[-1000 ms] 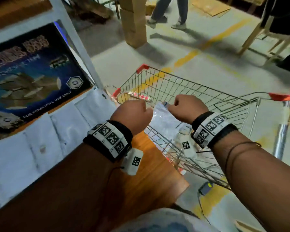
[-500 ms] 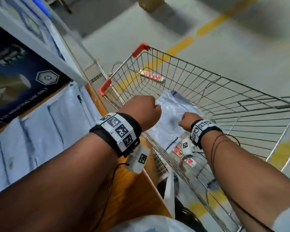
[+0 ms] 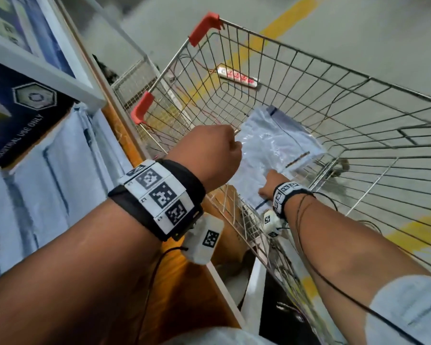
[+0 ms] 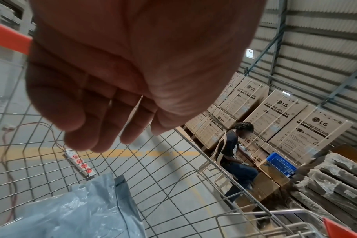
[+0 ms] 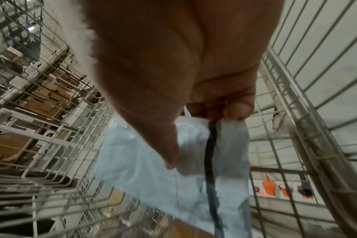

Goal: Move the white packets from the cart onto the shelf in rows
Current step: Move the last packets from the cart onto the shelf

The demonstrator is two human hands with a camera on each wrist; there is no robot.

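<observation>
One white plastic packet [image 3: 276, 145] lies inside the wire cart [image 3: 333, 66]. It also shows in the left wrist view [image 4: 81, 209]. My right hand [image 3: 269, 185] is low in the cart and pinches the packet's [image 5: 153, 169] near edge between thumb and fingers [image 5: 200, 133]. Over the cart's near left rim hovers my left hand [image 3: 212, 155]; its fingers [image 4: 96, 141] hang loosely curled and hold nothing. To the left, several white packets [image 3: 47, 195] lie in rows on the wooden shelf [image 3: 184, 282].
A dark blue box [image 3: 23, 113] stands at the back of the shelf, above the packets. A power strip [image 3: 238, 77] lies on the floor under the cart. In the left wrist view a person [image 4: 234, 153] sits by stacked cardboard boxes [image 4: 308, 128].
My right hand has dropped deeper into the cart, down to the packet's near edge. My left hand has stayed over the cart's rim. The head view has tilted down.
</observation>
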